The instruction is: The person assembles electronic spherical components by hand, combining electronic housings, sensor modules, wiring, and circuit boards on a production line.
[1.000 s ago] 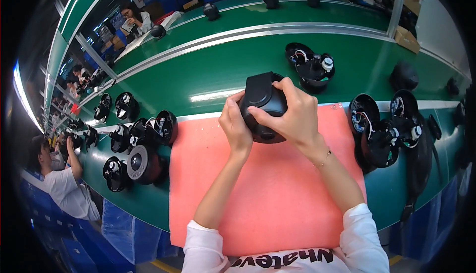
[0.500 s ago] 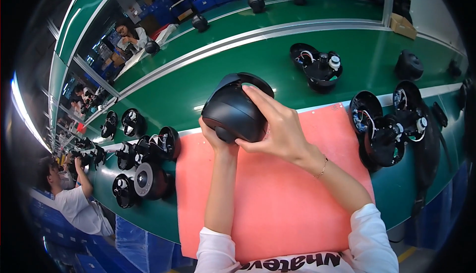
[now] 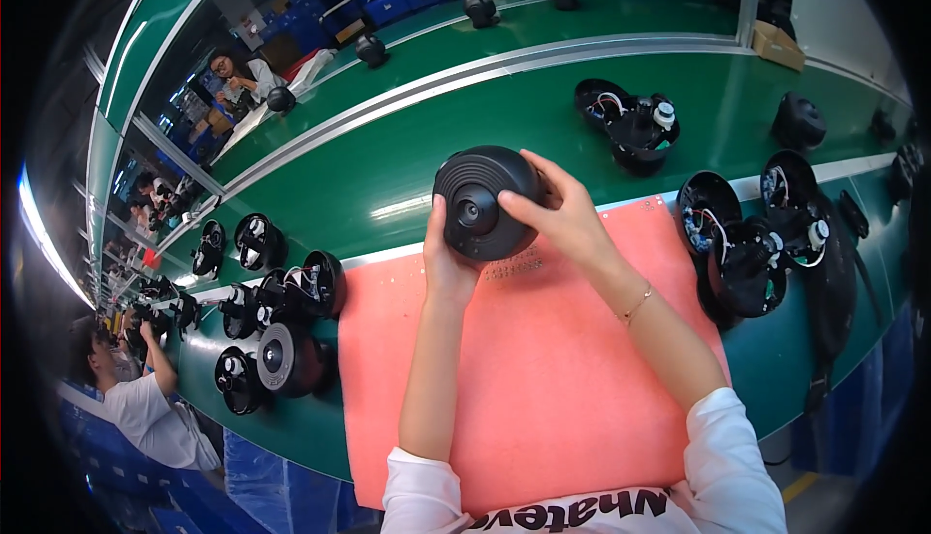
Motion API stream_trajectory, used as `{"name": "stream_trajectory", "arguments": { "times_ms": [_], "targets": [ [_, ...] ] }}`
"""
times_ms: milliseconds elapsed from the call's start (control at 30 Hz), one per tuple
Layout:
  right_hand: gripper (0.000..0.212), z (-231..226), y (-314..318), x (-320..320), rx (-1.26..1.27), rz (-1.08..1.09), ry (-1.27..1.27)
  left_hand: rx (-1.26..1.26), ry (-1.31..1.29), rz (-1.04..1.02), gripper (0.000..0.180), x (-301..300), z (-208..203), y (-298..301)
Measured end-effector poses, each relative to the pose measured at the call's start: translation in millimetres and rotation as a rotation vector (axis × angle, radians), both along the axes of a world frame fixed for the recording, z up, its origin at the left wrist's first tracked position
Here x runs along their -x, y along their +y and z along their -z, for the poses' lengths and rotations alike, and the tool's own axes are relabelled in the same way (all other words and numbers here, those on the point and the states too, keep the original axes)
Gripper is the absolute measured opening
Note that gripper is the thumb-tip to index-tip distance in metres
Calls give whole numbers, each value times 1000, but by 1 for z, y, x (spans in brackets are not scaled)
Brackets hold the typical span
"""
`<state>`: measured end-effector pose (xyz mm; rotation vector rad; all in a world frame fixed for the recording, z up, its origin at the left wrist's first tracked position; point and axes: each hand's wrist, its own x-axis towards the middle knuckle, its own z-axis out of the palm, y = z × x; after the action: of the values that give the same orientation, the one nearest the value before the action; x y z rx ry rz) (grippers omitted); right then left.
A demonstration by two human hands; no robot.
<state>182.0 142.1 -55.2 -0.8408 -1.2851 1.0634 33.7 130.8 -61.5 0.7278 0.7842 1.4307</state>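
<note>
A rounded black device housing is held up above the far edge of the pink mat. Its ringed face, with a round lens-like centre, is turned up toward me. From the left side and below, my left hand grips it, the thumb along its edge. Fingers of my right hand wrap its right side, and that thumb presses on the face beside the centre. Below the housing, small screws lie scattered on the mat; part of them is hidden.
Opened black housings with wires stand to the left, to the right and on the green bench beyond. A dark strap-like thing lies at the right. A co-worker sits at the left; others work across the bench.
Both hands have turned the housing, so its ringed face now shows instead of its smooth side. My right hand has shifted slightly right, its thumb now on the face. The screws beneath have come into view.
</note>
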Motion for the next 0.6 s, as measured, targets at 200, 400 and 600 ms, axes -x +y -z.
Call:
{"name": "stream_trajectory", "arguments": {
  "times_ms": [200,400,600],
  "targets": [
    [58,-19,4,-24,308,-356,374,-19,-247,213,57,23,10,1],
    [39,0,39,-56,267,-106,295,-8,-191,194,48,15,4,6],
    [70,48,84,-105,454,370,999,101,-212,119,49,19,6,10]
  ]
}}
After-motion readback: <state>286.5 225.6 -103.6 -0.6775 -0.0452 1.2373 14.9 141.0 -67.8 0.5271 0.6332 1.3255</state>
